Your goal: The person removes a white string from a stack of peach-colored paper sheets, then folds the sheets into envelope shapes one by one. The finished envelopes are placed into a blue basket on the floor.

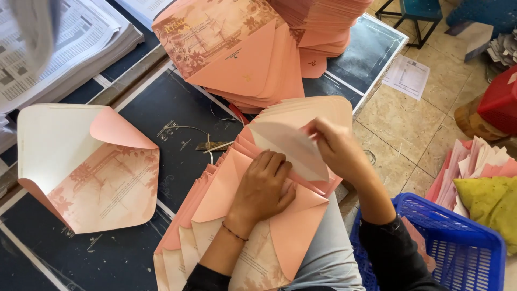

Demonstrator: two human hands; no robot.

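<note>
A head camera looks down on a dark desk (177, 113) where a person folds pink envelope blanks by hand. The left hand (264, 188) lies flat, fingers curled and pressed down, on a fanned stack of unfolded envelopes (237, 226) that sits at the near edge of the desk, partly over the person's lap. The right hand (336, 148) is just to the right and farther away; its grip pinches the edge of the top flap (291, 148), a pale triangular panel lifted up and tipped leftward over the stack. The two hands are close together, with the flap between them. To fold this cleanly, it seems best that the left hand keep firm pressure beside the crease line so the sheets beneath do not slide, while the right hand brings the flap down evenly, point first aligned, and then smooths along the crease. A skewed pull would likely misalign the flap. On the left of the desk lies one opened envelope (89, 167), white inside with a floral print. At the far side rests a tall pile of finished pink envelopes (247, 54). A blue plastic basket (447, 242) stands at the near right, on the tiled floor (398, 124).
</note>
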